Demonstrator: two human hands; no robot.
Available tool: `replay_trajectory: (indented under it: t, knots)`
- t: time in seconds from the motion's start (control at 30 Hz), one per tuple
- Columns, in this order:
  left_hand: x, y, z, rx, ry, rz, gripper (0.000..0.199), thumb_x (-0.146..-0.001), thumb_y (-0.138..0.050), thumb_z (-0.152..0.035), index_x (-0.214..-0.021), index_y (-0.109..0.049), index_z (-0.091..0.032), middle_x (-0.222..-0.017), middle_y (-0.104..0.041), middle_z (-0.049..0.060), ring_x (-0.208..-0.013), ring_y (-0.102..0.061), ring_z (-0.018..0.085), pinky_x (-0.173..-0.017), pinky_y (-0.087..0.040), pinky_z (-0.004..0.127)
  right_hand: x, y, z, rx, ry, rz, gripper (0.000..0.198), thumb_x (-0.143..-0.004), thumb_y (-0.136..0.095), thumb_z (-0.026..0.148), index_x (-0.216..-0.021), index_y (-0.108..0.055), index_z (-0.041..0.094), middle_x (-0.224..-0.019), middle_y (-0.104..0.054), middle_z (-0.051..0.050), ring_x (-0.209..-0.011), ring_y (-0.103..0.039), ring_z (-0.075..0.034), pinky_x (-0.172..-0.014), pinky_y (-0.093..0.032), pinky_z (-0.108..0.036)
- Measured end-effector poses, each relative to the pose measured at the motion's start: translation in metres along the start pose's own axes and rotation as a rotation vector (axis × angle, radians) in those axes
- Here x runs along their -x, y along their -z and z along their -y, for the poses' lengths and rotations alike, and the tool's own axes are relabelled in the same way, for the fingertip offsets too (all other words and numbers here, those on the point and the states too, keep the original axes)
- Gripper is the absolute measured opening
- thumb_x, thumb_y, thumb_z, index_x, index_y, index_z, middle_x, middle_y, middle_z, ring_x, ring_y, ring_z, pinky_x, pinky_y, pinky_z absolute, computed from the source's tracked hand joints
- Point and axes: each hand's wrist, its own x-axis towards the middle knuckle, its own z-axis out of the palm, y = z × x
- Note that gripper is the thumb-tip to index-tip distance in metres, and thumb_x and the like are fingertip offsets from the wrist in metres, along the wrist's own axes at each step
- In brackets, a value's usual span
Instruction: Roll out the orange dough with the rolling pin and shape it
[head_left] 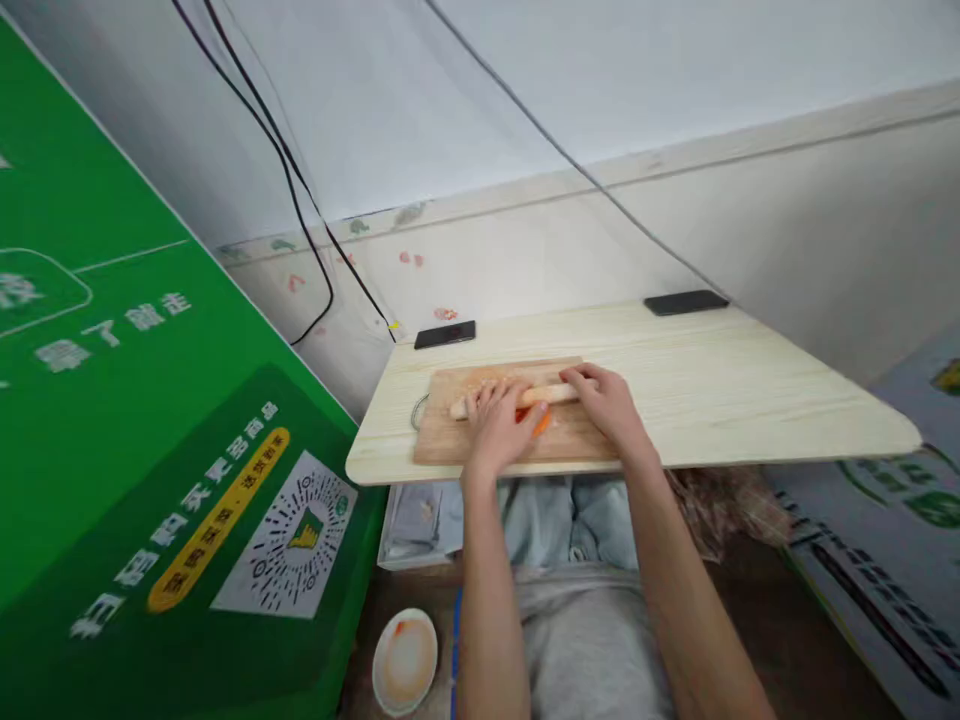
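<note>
Across the cutting board (448, 442) lies a pale rod (555, 394), probably stiff, light and best held near both ends, the left hand (501, 428) bent over it, grip unclear from here, the right hand (609, 402) gripping it.

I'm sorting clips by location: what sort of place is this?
Perhaps a shop or vending corner, though that's uncertain: a green panel bears a printed scan code and white lettering, beside a pale table with a wooden board on it.
</note>
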Motion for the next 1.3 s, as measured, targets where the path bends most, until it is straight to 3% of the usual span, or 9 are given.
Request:
replay_trajectory:
  t: [0.33,0.7,1.07,1.3]
  knots:
    - [-0.002,-0.005,0.000,0.004,0.011,-0.036,0.034,-0.110,-0.064,-0.046,-0.139,-0.075,-0.033,-0.149,-0.075,0.003,-0.144,-0.058,0.031,-0.126,-0.037,0.054,-0.001,-0.001,-0.003,-0.002,0.014,-0.001,0.034,-0.092,-0.060,0.050,-0.089,-0.082,0.025,-0.103,-0.087,-0.011,-0.104,-0.077,-0.033,-0.100,-0.052,-0.046]
    - [0.008,0.008,0.006,0.046,-0.022,0.088,0.043,-0.109,-0.063,-0.044,-0.151,-0.064,-0.033,-0.158,-0.068,0.003,-0.152,-0.053,0.029,-0.134,-0.028,0.054,-0.002,-0.001,-0.004,-0.003,0.015,-0.012,0.034,-0.090,-0.061,0.051,-0.089,-0.082,0.025,-0.101,-0.087,-0.010,-0.103,-0.077,-0.034,-0.099,-0.053,-0.045]
    - [0.002,0.000,0.004,0.015,-0.012,0.028,0.038,-0.110,-0.059,-0.045,-0.146,-0.068,-0.034,-0.156,-0.070,0.002,-0.146,-0.055,0.031,-0.128,-0.034,0.055,0.000,-0.001,-0.002,0.001,0.019,-0.012,0.033,-0.093,-0.060,0.049,-0.089,-0.082,0.025,-0.101,-0.087,-0.009,-0.102,-0.077,-0.032,-0.099,-0.053,-0.045]
    - [0.006,0.009,0.004,0.031,-0.020,0.092,0.037,-0.110,-0.061,-0.041,-0.145,-0.068,-0.031,-0.155,-0.070,0.004,-0.147,-0.055,0.030,-0.131,-0.032,0.056,0.000,0.000,-0.004,-0.034,0.031,0.009,0.029,-0.087,-0.057,0.038,-0.089,-0.083,0.025,-0.104,-0.087,-0.009,-0.106,-0.078,-0.032,-0.101,-0.055,-0.045]
